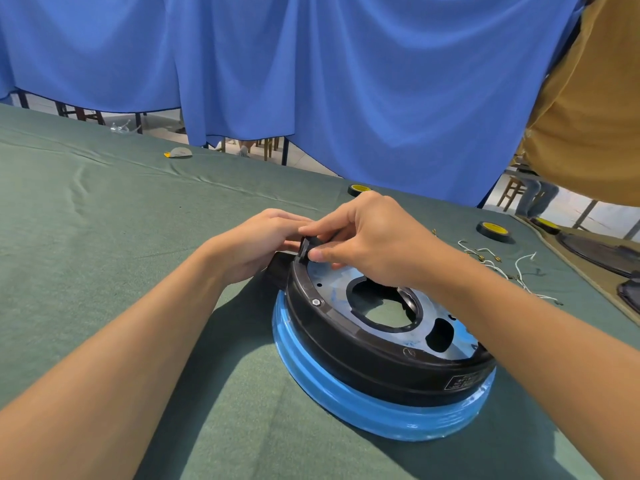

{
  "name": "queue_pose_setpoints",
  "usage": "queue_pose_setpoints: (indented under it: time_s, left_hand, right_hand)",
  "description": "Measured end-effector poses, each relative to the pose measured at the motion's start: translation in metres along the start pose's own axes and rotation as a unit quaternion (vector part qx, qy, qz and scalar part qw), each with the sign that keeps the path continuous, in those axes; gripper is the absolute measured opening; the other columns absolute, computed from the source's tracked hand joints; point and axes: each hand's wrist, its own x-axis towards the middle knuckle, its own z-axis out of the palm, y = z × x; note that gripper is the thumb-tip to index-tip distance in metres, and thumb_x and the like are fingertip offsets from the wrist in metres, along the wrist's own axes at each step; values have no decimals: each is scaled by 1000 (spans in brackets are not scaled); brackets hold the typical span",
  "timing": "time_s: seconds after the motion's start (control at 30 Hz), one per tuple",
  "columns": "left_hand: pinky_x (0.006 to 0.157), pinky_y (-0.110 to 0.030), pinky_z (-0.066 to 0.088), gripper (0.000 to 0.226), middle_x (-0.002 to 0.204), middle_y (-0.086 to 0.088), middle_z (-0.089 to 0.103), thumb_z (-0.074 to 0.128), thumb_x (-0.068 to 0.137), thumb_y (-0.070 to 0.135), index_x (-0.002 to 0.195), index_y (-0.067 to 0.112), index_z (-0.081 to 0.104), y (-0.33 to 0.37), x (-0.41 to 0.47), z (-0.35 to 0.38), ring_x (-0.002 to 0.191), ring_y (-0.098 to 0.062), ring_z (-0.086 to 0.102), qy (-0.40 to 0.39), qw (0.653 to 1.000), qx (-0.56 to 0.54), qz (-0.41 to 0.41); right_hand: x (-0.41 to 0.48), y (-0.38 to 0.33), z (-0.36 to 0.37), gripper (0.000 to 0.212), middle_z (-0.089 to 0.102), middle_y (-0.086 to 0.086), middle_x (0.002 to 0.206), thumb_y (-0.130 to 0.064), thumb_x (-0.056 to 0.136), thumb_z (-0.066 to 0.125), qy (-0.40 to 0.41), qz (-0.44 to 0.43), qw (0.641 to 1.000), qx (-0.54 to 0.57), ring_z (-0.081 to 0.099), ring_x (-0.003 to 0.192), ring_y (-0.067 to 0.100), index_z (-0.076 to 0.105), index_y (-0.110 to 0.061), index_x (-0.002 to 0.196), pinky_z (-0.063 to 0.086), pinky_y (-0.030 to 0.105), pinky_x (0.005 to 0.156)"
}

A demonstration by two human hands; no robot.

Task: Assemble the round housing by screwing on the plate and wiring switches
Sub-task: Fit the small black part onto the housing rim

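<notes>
— Where was the round housing (381, 362)?
— Flat on the green cloth (104, 237), its plate (332, 289) facing up, one screw (316, 302) at the near rim.
— And the hands?
— The right hand (374, 237) pinched a small black switch (306, 247) between thumb and forefinger at the far rim. The left hand (259, 240) lay curled just behind it; whether it gripped anything, I couldn't tell

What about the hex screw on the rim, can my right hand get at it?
Likely yes: the hex screw lies uncovered, but the right hand must first release the black part.
</notes>
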Motion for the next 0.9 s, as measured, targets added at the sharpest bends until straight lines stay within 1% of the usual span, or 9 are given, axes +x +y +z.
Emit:
queue_pose_setpoints:
  time_s: [0.07, 0.13, 0.23, 0.33, 0.5, 0.57, 0.67, 0.8, 0.9]
  left_hand:
    - [80, -25, 49, 40, 85, 4, 77, 49, 94, 7, 79, 24, 82, 0, 0, 0, 81, -5, 70, 2, 1000, 0, -1]
    - [83, -30, 48, 39, 82, 5, 77, 50, 95, 8, 78, 25, 82, -1, 0, 1, 78, -4, 70, 7, 1000, -11, -7]
    - [86, -32, 49, 37, 88, 1, 78, 51, 95, 7, 82, 22, 82, -1, 1, 0, 83, -8, 71, 10, 1000, -16, -9]
    - [90, -34, 50, 35, 96, -4, 78, 50, 94, 6, 88, 19, 82, -2, 1, 0, 91, -14, 72, 13, 1000, -19, -9]
    - [90, -35, 53, 24, 101, -7, 77, 57, 94, 19, 95, 19, 81, -4, 4, -2, 95, -18, 72, 18, 999, -17, -28]
    - [95, -40, 54, 22, 103, -10, 77, 59, 96, 23, 94, 17, 81, -6, 6, -2, 97, -21, 72, 30, 998, -38, -44]
    - [93, -40, 53, 22, 101, -11, 77, 61, 95, 24, 92, 17, 81, -6, 6, -2, 93, -21, 72, 36, 997, -47, -53]
    - [91, -36, 51, 22, 100, -7, 77, 60, 95, 26, 93, 18, 81, -5, 6, -2, 92, -17, 72, 31, 997, -42, -53]
    - [86, -34, 51, 23, 98, -6, 77, 60, 95, 28, 91, 21, 81, -5, 5, -2, 89, -14, 72, 26, 998, -38, -51]
  right_hand:
    - [1, -3, 0, 26, 66, -9, 82, -12, 82, 75, -23, -5, 999, -41, 59, 72, 3, 76, -23, 105, 48, 18, 75]
    - [2, -5, 1, 24, 63, -9, 85, -14, 83, 74, -34, -7, 998, -61, 57, 74, 2, 77, -24, 104, 44, 15, 74]
    - [0, -4, 0, 22, 65, -10, 85, -15, 85, 72, -27, 2, 999, -40, 61, 81, 6, 77, -25, 104, 48, 19, 79]
    - [-3, -3, 1, 18, 74, -3, 87, -10, 86, 70, -17, 54, 996, 75, 68, 86, 13, 78, -22, 98, 57, 29, 82]
    - [0, -5, 7, 12, 73, 7, 84, 3, 79, 74, 14, 215, 934, 284, 71, 78, 17, 74, -10, 78, 60, 29, 68]
    - [2, -6, 5, 10, 74, 8, 82, 5, 78, 73, 1, 274, 898, 345, 72, 76, 19, 72, -4, 80, 60, 27, 67]
    - [6, -6, 3, 13, 72, 10, 81, 8, 79, 70, -34, 340, 849, 403, 71, 76, 20, 70, -1, 88, 60, 25, 66]
    - [9, -4, 2, 14, 70, 8, 65, 11, 81, 66, -56, 360, 833, 417, 69, 57, 15, 69, -2, 78, 60, 23, 62]
    - [8, -3, 2, 13, 70, 8, 66, 8, 82, 67, -65, 354, 838, 410, 69, 57, 15, 69, -4, 78, 60, 23, 60]
